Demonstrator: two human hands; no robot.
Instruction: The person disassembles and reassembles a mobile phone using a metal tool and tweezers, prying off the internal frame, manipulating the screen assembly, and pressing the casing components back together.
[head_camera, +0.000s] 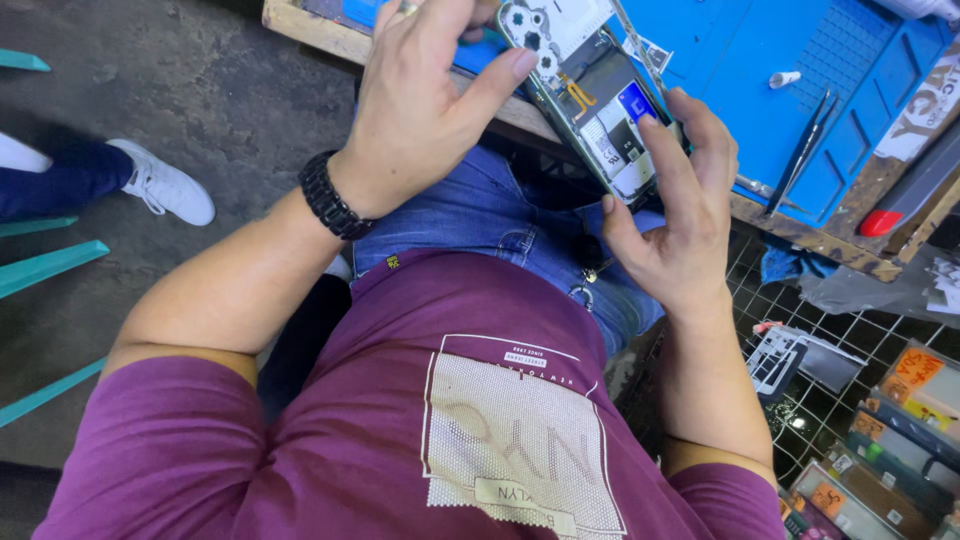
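Head view, looking down over a purple shirt and blue jeans: both hands hold an opened smartphone (590, 100) in the air just in front of the counter (800, 225) edge, above the person's lap. The phone's back cover is already off, so its insides show: the camera cluster at the upper end, a dark shield, an orange flex cable, a small blue patch and a pale label lower down. No cover can be made out for certain nearby. The left hand (425, 105), with a black watch (330, 200) at the wrist, grips the upper end of the phone, its thumb stretched across onto the frame beside the camera cluster and its other fingers curled behind. The right hand (675, 215) cradles the lower end, fingers half curled along the edge and the fingertips pressing on the exposed interior near the blue patch; neither hand holds a tool. On the blue work mat (740, 70) that covers the counter lie black tweezers (805, 150), a small white cap-like part (785, 78) and, at the right edge, a red-tipped tool (905, 195), all untouched and apart from the hands. As I judge it, the opening stage is done and the work is now inside the phone, with the internal parts still in place and reassembly wholly left to do.
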